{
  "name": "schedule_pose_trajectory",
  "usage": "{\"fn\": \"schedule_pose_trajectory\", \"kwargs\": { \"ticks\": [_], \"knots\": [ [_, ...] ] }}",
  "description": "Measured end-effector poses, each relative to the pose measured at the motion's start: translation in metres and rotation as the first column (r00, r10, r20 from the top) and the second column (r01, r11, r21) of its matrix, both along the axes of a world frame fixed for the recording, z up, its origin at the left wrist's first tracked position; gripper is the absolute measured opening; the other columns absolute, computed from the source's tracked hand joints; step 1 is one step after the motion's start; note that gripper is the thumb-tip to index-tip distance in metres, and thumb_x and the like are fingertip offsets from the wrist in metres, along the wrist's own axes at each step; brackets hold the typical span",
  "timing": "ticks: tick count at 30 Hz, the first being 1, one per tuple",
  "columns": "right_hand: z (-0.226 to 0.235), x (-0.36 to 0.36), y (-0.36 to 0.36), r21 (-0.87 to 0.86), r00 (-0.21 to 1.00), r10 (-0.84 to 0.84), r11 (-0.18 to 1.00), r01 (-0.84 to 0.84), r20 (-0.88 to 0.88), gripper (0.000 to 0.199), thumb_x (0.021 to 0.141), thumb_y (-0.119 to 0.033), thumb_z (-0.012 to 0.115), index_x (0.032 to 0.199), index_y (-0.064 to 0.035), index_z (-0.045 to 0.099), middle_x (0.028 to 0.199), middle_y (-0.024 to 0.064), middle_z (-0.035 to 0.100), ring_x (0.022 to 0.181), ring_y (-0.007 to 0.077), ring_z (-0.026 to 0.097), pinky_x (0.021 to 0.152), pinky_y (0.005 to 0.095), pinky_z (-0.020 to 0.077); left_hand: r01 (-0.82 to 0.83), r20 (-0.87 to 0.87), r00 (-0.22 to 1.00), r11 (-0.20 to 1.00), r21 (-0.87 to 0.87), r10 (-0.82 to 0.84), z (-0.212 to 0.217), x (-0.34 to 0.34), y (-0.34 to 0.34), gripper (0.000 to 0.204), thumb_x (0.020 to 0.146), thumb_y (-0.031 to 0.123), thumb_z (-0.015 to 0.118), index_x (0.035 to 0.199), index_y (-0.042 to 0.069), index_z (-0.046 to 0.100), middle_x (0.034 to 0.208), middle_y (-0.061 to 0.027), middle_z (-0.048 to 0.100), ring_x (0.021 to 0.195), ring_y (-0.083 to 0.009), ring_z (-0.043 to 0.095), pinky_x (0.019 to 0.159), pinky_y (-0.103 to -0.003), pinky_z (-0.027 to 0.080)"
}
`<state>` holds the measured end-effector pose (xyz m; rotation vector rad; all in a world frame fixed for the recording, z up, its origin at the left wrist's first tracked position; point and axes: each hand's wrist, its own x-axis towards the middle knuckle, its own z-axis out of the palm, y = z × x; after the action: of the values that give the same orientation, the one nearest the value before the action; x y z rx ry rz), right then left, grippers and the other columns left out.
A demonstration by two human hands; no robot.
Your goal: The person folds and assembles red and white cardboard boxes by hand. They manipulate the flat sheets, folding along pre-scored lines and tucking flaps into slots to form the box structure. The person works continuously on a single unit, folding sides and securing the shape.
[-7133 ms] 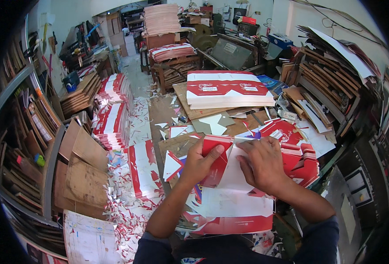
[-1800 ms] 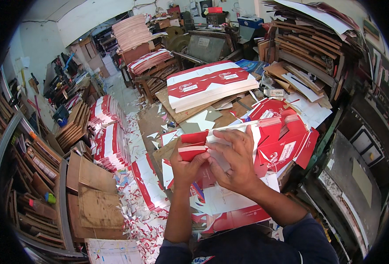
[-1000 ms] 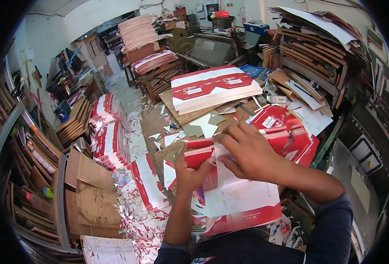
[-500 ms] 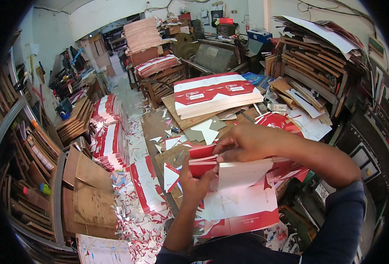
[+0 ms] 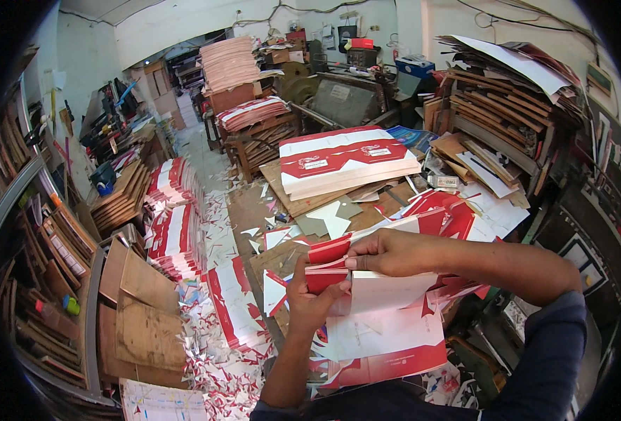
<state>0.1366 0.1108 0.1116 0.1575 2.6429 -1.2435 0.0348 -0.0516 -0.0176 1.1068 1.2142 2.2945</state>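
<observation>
In front of me is a stack of red and white printed card sheets (image 5: 387, 289), with its cut edges standing up. My left hand (image 5: 313, 298) is closed round the stack's left end, thumb in front and fingers behind. Pinched between thumb and fingers, the far sheets of the same stack are in my right hand (image 5: 387, 252). Between the hands the red flaps (image 5: 328, 250) part in layers, with a narrow gap. Under the stack lies a larger white sheet with a red border (image 5: 394, 361), near my body.
A thick pile of printed sheets (image 5: 345, 156) sits on a board beyond my hands. White and grey offcuts (image 5: 331, 217) lie before it. At left, more sheet piles (image 5: 173, 235) stand on a scrap-strewn floor beside wooden boards (image 5: 152, 309). Stacked boards (image 5: 496, 105) rise at the right.
My right hand has shifted slightly right and down, its fingers curling more closely. Far sheets now show raised behind it, and more of the red flaps shows between the hands.
</observation>
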Motion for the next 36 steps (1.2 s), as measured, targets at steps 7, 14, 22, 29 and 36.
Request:
{"fn": "schedule_pose_trajectory", "kwargs": {
  "ticks": [7,14,22,29,36],
  "knots": [
    [-0.014,-0.012,0.001,-0.054,0.999,-0.020,0.998,0.022,0.029,0.027,0.102,-0.029,0.055,0.107,-0.0052,0.068,0.092,0.0000,0.065,0.085,0.0083,0.057,0.079,0.0291,0.0472,-0.050,-0.110,0.993,0.997,-0.066,0.042,-0.007,-0.002,-0.003,0.063,0.078,0.004,0.084,0.130,0.002,0.047,0.103,-0.0083,0.069,0.092,-0.0148,0.068,0.081,-0.029,0.056],
    [-0.016,-0.014,0.000,-0.144,0.997,0.028,0.989,-0.018,0.066,0.014,0.097,-0.016,0.059,0.102,-0.0056,0.067,0.082,-0.0033,0.063,0.074,0.0036,0.054,0.066,0.0224,0.0440,-0.095,-0.115,0.989,0.995,-0.031,0.091,-0.010,0.002,0.001,0.057,0.081,0.009,0.083,0.126,0.002,0.048,0.107,-0.0090,0.065,0.091,-0.0152,0.067,0.080,-0.029,0.056],
    [0.019,-0.028,0.035,-0.324,0.768,-0.603,0.786,0.526,-0.215,0.037,0.100,-0.031,0.046,0.092,0.0004,0.065,0.075,0.0060,0.062,0.062,0.0156,0.064,0.063,0.0320,0.0564,-0.122,-0.047,0.992,0.983,-0.140,0.116,-0.012,0.016,-0.014,0.053,0.083,0.004,0.079,0.126,-0.001,0.048,0.111,-0.0117,0.064,0.096,-0.0179,0.067,0.084,-0.031,0.055],
    [0.063,-0.017,-0.029,-0.214,0.717,-0.244,0.968,0.134,-0.653,0.038,0.102,-0.036,0.054,0.094,-0.0002,0.063,0.073,0.0055,0.062,0.070,0.0118,0.065,0.064,0.0324,0.0564,-0.317,-0.105,0.947,0.931,-0.180,0.303,-0.006,0.008,0.017,0.036,0.080,0.001,0.074,0.113,0.000,0.059,0.103,-0.0126,0.069,0.089,-0.0177,0.069,0.078,-0.030,0.056],
    [0.072,-0.030,-0.100,0.397,0.797,0.448,0.871,-0.288,-0.405,0.076,0.094,-0.044,0.062,0.148,0.0022,0.035,0.106,0.0236,0.068,0.098,0.0383,0.066,0.087,0.0457,0.0509,-0.594,-0.622,0.630,0.804,-0.001,0.464,-0.047,-0.023,0.013,0.035,0.080,0.005,0.075,0.112,0.002,0.061,0.100,-0.0074,0.070,0.084,-0.0143,0.067,0.072,-0.029,0.055]
  ]
}}
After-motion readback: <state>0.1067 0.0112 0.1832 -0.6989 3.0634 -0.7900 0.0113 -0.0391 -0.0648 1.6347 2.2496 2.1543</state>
